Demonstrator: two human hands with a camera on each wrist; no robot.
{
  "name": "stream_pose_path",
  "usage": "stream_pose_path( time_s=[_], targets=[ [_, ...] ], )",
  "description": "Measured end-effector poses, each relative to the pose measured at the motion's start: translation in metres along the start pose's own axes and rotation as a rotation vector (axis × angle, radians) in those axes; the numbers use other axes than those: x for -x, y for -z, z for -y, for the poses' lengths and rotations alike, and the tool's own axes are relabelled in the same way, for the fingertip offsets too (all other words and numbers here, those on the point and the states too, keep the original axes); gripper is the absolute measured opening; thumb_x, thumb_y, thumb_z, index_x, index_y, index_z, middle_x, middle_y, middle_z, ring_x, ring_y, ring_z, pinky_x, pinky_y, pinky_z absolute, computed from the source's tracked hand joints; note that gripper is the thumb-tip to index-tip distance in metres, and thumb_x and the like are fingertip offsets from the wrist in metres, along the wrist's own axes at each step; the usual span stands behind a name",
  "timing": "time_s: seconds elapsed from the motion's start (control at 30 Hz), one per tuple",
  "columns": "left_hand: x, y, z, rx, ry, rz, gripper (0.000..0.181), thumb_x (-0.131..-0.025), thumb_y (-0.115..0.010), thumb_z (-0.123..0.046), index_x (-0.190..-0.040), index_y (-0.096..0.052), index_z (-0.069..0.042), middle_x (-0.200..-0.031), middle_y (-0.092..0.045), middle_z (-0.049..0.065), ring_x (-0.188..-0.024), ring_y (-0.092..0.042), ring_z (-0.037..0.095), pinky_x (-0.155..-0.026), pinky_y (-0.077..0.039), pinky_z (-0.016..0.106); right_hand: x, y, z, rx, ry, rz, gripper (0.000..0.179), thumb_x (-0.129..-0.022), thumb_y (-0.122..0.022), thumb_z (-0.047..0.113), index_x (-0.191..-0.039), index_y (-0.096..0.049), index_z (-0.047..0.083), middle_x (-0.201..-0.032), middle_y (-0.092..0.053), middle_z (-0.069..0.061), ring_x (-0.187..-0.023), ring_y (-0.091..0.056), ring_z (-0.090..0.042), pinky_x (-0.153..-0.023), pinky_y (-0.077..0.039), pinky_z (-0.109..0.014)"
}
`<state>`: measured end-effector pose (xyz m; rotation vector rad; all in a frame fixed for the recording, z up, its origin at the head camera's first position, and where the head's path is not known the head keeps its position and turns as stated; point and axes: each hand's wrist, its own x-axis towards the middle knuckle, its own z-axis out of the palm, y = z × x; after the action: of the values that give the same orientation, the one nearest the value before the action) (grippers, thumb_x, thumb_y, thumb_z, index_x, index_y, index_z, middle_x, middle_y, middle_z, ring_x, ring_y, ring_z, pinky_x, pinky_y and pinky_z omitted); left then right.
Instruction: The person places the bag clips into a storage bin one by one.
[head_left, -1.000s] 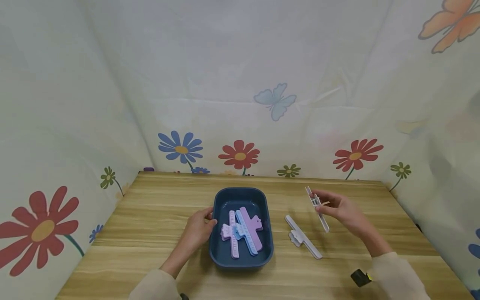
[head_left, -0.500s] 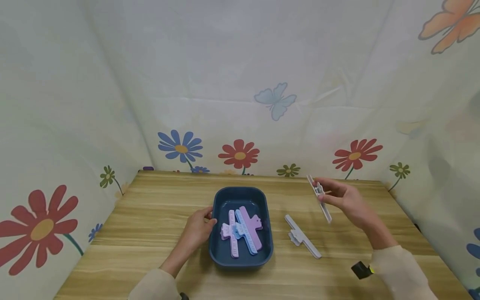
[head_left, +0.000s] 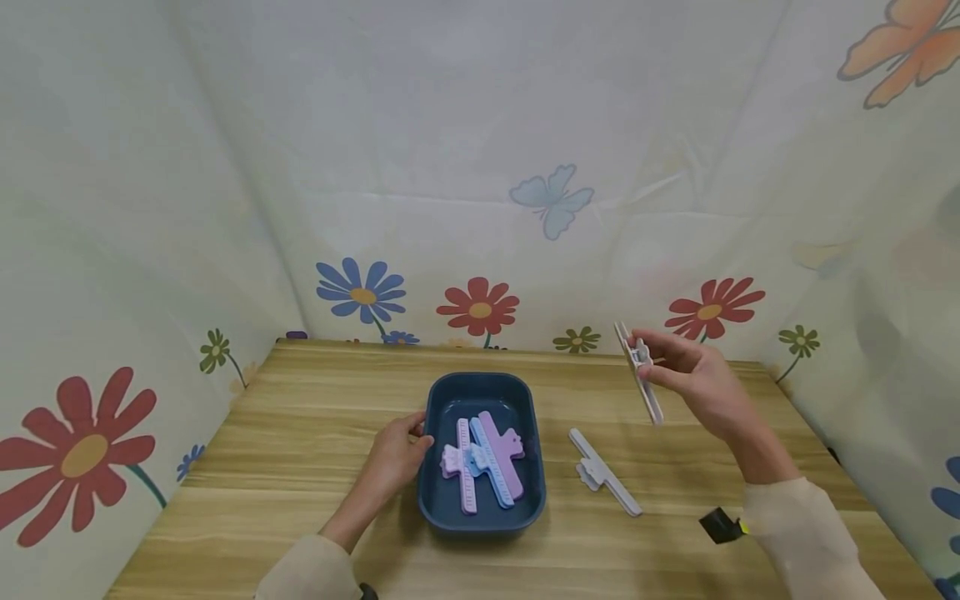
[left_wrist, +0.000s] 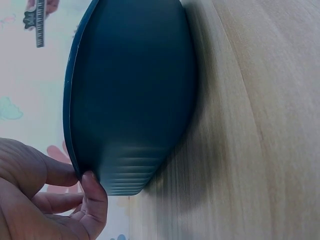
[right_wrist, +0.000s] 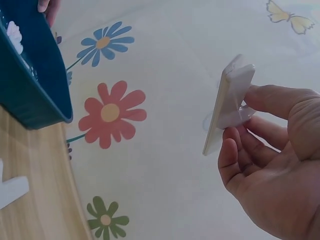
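My left hand [head_left: 399, 452] pinches the left rim of a dark blue plastic basin [head_left: 480, 525]; the left wrist view has the thumb on the outer wall. Inside lie a pink ruler clip [head_left: 467, 492], a blue ruler clip [head_left: 495, 482] and a purple ruler clip [head_left: 504, 462], partly overlapping. Raised at the right, my right hand [head_left: 708, 387] pinches a whitish ruler clip [right_wrist: 230, 95] by its handle between thumb and fingers. Its two long bars look slightly parted at the upper end in the head view. Another whitish ruler clip [head_left: 615, 483] lies on the table, right of the basin.
The wood-grain table [head_left: 300, 467] ends at a pale curtain [head_left: 420, 125] printed with flowers and butterflies. A small black device [head_left: 722, 526] sits by the right sleeve [head_left: 798, 533].
My right hand has lifted the whitish clip higher and slightly away from the table, turning it a little. The left hand, the basin and the other clips stay put.
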<state>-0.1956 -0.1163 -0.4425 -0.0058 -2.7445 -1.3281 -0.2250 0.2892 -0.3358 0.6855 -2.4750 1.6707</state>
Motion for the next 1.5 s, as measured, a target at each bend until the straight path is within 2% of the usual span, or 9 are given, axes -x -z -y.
stream_pose_path(
  time_s=[0.2, 0.43, 0.57, 0.87, 1.07, 1.37, 1.5],
  targets=[
    [-0.001, 0.000, 0.000, 0.010, -0.003, 0.002, 0.039, -0.095, -0.067, 0.001, -0.132, -0.061, 0.013, -0.097, -0.063, 0.012, -0.071, -0.056, 0.017, -0.062, -0.047, 0.030, -0.005, 0.001, 0.010, -0.071, 0.061, -0.014, 0.046, -0.099, -0.067, 0.001, -0.144, -0.056, -0.003, -0.118, -0.064, -0.011, -0.094, -0.063, -0.014, -0.081, -0.054, -0.023],
    [-0.001, 0.001, 0.002, 0.002, -0.013, 0.004, 0.039, -0.095, -0.067, 0.001, -0.131, -0.062, 0.014, -0.097, -0.063, 0.012, -0.072, -0.056, 0.018, -0.064, -0.047, 0.031, -0.005, 0.002, 0.019, -0.027, 0.079, -0.049, 0.048, -0.099, -0.068, 0.002, -0.145, -0.056, -0.003, -0.119, -0.065, -0.006, -0.097, -0.062, -0.015, -0.081, -0.053, -0.021],
    [-0.001, 0.000, 0.002, 0.008, -0.021, 0.001, 0.038, -0.095, -0.067, 0.002, -0.130, -0.062, 0.014, -0.095, -0.062, 0.012, -0.070, -0.055, 0.016, -0.063, -0.047, 0.030, -0.004, 0.002, 0.020, -0.037, 0.077, -0.051, 0.049, -0.098, -0.068, 0.002, -0.145, -0.054, -0.005, -0.118, -0.065, -0.003, -0.098, -0.062, -0.016, -0.081, -0.053, -0.021],
    [-0.002, -0.001, 0.004, 0.021, -0.019, -0.002, 0.039, -0.094, -0.066, 0.002, -0.130, -0.061, 0.015, -0.096, -0.063, 0.012, -0.069, -0.056, 0.016, -0.063, -0.048, 0.031, -0.002, 0.004, 0.016, -0.039, 0.077, -0.056, 0.049, -0.099, -0.068, 0.002, -0.146, -0.055, -0.001, -0.118, -0.065, -0.002, -0.098, -0.062, -0.016, -0.081, -0.053, -0.020],
    [-0.001, -0.002, 0.005, 0.020, -0.036, -0.010, 0.038, -0.094, -0.067, 0.003, -0.129, -0.062, 0.015, -0.094, -0.063, 0.012, -0.068, -0.055, 0.016, -0.064, -0.048, 0.032, -0.002, 0.003, 0.014, -0.097, 0.070, -0.048, 0.047, -0.098, -0.067, -0.002, -0.144, -0.059, 0.002, -0.119, -0.065, -0.002, -0.098, -0.063, -0.014, -0.082, -0.054, -0.021],
    [-0.001, -0.001, 0.004, 0.034, -0.018, 0.000, 0.039, -0.095, -0.066, 0.002, -0.131, -0.061, 0.015, -0.096, -0.062, 0.012, -0.068, -0.055, 0.016, -0.062, -0.047, 0.031, -0.004, -0.004, 0.008, -0.127, 0.073, -0.015, 0.050, -0.098, -0.068, 0.001, -0.144, -0.052, -0.009, -0.117, -0.064, -0.004, -0.097, -0.062, -0.015, -0.082, -0.054, -0.022],
    [-0.001, -0.001, 0.004, 0.033, -0.016, 0.001, 0.039, -0.095, -0.066, 0.002, -0.131, -0.061, 0.015, -0.097, -0.063, 0.013, -0.069, -0.056, 0.016, -0.062, -0.048, 0.031, -0.005, -0.008, 0.009, -0.155, 0.078, 0.000, 0.049, -0.098, -0.068, 0.000, -0.143, -0.052, -0.010, -0.117, -0.064, -0.005, -0.097, -0.062, -0.016, -0.082, -0.054, -0.024]
  ],
)
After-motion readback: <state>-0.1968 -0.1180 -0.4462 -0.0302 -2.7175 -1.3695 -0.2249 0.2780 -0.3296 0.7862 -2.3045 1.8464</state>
